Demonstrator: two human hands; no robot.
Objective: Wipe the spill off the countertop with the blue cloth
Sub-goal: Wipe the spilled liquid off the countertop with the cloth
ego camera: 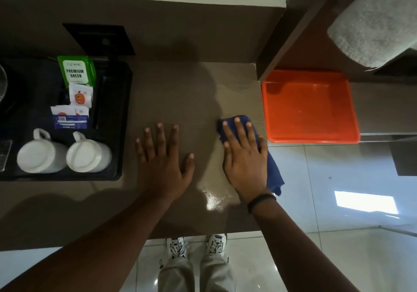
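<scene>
The blue cloth (274, 170) lies on the brown countertop (176, 97) near its right edge, and one end hangs over that edge. My right hand (244, 154) presses flat on the cloth with the fingers spread; a dark band circles the wrist. My left hand (163, 156) rests flat and empty on the bare counter to the left of it, fingers apart. A wet, shiny patch (214, 198) glistens on the counter just below my right hand.
An orange tray (311, 138) sits right of the counter's end. A black tray (117, 120) at the left holds two upturned white mugs (42, 154), tea sachets (76, 70) and a dark bottle. A grey towel (374, 23) lies at the top right. Tiled floor and my shoes below.
</scene>
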